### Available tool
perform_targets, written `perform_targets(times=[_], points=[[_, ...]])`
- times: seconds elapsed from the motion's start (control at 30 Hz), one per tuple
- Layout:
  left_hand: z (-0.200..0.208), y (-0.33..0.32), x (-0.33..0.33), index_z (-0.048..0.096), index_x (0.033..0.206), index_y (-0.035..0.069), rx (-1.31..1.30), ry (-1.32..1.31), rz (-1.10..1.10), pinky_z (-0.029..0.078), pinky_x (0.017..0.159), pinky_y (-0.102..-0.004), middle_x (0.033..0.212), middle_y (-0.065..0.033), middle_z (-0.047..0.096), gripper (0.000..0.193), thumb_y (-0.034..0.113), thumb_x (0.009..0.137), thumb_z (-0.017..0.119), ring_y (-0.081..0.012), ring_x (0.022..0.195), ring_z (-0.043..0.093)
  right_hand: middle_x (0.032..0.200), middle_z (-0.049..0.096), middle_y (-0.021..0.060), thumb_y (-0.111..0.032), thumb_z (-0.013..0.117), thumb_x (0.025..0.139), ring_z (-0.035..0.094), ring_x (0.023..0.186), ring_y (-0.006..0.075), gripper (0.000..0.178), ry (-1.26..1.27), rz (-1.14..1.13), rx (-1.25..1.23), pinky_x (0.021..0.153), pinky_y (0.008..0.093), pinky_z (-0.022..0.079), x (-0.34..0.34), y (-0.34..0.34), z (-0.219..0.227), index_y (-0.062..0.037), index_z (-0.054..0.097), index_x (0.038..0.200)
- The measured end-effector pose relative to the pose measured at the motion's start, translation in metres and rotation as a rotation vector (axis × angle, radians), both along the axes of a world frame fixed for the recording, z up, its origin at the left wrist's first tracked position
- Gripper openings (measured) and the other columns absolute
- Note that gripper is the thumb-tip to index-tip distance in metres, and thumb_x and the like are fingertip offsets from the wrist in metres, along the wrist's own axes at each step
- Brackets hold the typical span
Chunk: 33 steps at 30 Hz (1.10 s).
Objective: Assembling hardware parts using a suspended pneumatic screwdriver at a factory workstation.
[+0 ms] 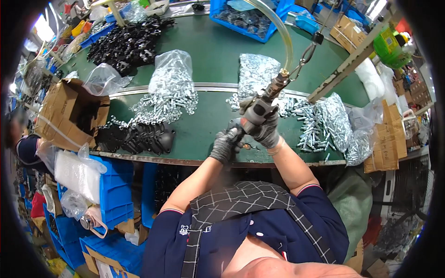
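Note:
My right hand [266,131], in a grey work glove, is wrapped round an air screwdriver [257,111] with a dark grey body. A clear yellowish hose [288,39] runs up from its top, and it hangs from a cable loop. Close below the tool, my left hand [225,145], also gloved, is closed on a black part [239,133], mostly hidden by fingers and tool. Both are over the front edge of the green worktable [211,116]. Whether the tool's tip touches the part cannot be made out. Black curved parts [150,138] lie in a row on the left.
Loose metal nuts spill from a clear bag [171,74]; another bag [257,72] stands behind the tool. Metal bolts [315,127] are heaped at right. A cardboard box [69,113] sits left, a black parts pile [127,44] farther back. A slanted post [347,65] rises right.

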State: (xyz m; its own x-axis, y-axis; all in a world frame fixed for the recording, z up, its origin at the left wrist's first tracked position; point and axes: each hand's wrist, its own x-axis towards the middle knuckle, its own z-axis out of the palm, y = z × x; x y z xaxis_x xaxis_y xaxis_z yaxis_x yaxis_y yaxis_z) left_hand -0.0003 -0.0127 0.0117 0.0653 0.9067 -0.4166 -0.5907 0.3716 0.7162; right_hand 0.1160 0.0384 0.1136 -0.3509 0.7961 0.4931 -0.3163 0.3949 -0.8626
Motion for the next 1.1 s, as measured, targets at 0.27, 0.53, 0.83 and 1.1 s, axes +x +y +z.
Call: perform_targets(times=[0.27, 0.53, 0.83, 1.1], points=[[0.078, -0.055, -0.124, 0.056, 0.103, -0.001, 0.108, 0.407, -0.66, 0.044, 0.057, -0.0207, 0.082, -0.0044, 0.059, 0.036, 0.03, 0.085, 0.058, -0.0086, 0.067, 0.054, 0.096, 0.056, 0.0059, -0.01, 0.064, 0.079, 0.054, 0.083, 0.0133, 0.038, 0.273, 0.024, -0.195, 0.067, 0.0261, 0.05, 0.036, 0.012, 0.03, -0.0062, 0.047, 0.113], [0.067, -0.057, -0.165, 0.043, 0.123, 0.005, -0.227, 2.172, -0.327, 0.048, 0.082, -0.0353, 0.118, -0.0197, 0.049, 0.065, 0.037, 0.073, 0.069, -0.0249, 0.103, 0.056, 0.093, 0.057, 0.0089, -0.018, 0.073, 0.075, 0.056, 0.078, 0.0116, 0.05, 0.735, 1.029, -0.335, 0.062, 0.0239, 0.047, 0.061, 0.115, -0.017, -0.0104, 0.045, 0.117], [0.052, -0.018, -0.172, 0.046, 0.116, 0.0, -0.338, 2.153, -0.687, 0.049, 0.082, -0.0413, 0.113, -0.0203, 0.054, 0.051, 0.023, 0.074, 0.062, -0.0313, 0.103, 0.057, 0.099, 0.062, 0.0137, -0.026, 0.069, 0.075, 0.059, 0.094, 0.0292, 0.046, -1.162, -0.236, 0.304, 0.08, 0.039, 0.046, 0.163, 0.107, -0.017, -0.0083, 0.054, 0.114], [0.045, -0.017, -0.171, 0.056, 0.101, 0.003, -0.243, 2.22, -0.698, 0.051, 0.071, -0.0452, 0.092, -0.0165, 0.064, 0.025, 0.015, 0.079, 0.056, -0.0299, 0.084, 0.064, 0.093, 0.058, 0.0101, -0.016, 0.061, 0.071, 0.057, 0.089, 0.0282, 0.021, -1.906, -0.497, 0.356, 0.08, 0.0382, 0.046, 0.204, 0.113, -0.074, -0.0107, 0.062, 0.091]])
